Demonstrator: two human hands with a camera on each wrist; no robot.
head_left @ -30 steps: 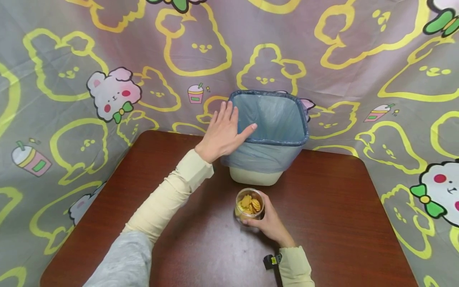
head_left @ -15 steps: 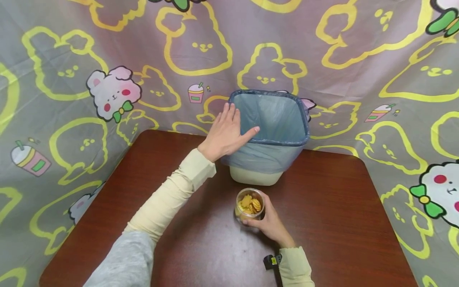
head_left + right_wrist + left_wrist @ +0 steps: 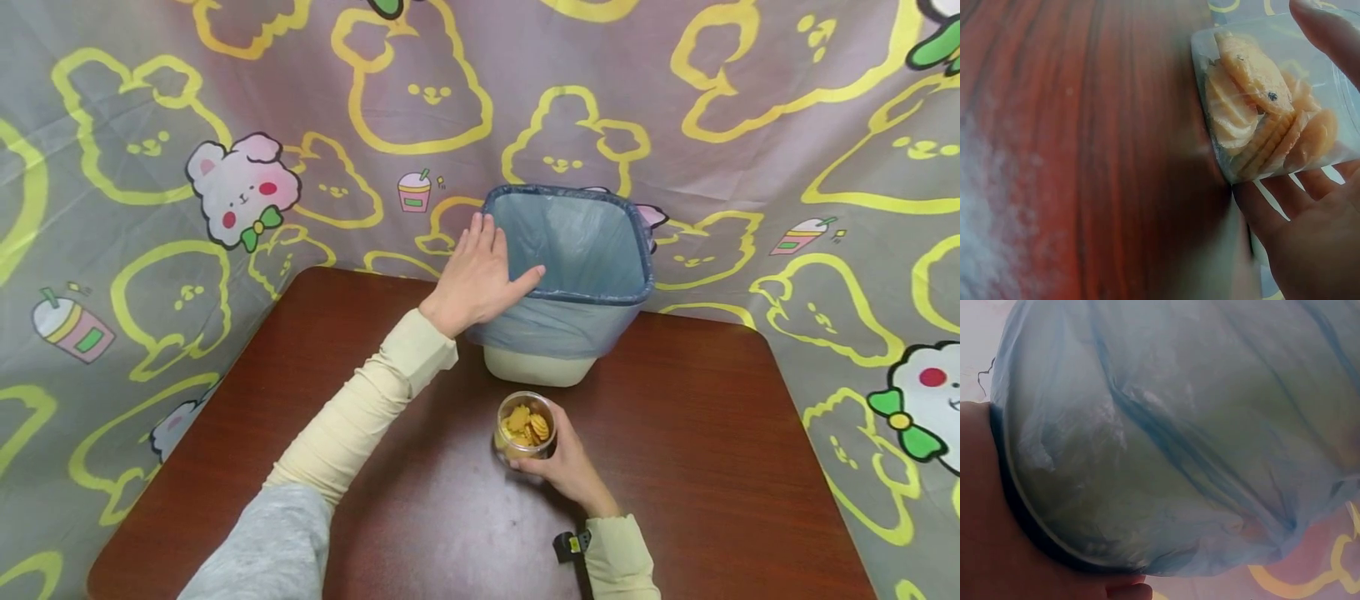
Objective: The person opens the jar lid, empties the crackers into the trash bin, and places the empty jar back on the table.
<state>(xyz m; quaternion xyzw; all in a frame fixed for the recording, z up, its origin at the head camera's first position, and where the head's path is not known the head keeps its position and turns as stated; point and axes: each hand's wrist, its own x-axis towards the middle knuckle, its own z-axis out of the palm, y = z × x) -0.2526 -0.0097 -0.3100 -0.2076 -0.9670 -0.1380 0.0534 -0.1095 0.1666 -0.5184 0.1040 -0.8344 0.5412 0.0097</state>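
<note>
standing on the dark red-brown wooden tabletop, just in front of the bin, the small clear plastic jar of ridged yellow-orange crackers has no lid on it, and the right hand curls its fingers round the jar's near side, grasping it. the wrist view shows the crackers piled loosely against the clear wall, with the fingers wrapped under and behind it.

behind the jar sits the square cream waste bin lined with a thin blue plastic bag. the left hand lies flat against the bin's left side with fingers straight and released, the thumb at the front rim, pressing rather than gripping.

the risks look plain. the jar is open, so a quick tilt or a slipping grip on the smooth plastic would likely scatter crackers over the tabletop. the bin seems light and is only steadied by a flat palm; a knock from the jar could push it back toward the cartoon-printed grey cloth backdrop. the loose liner could also sag inward from the rim if pressed.
</note>
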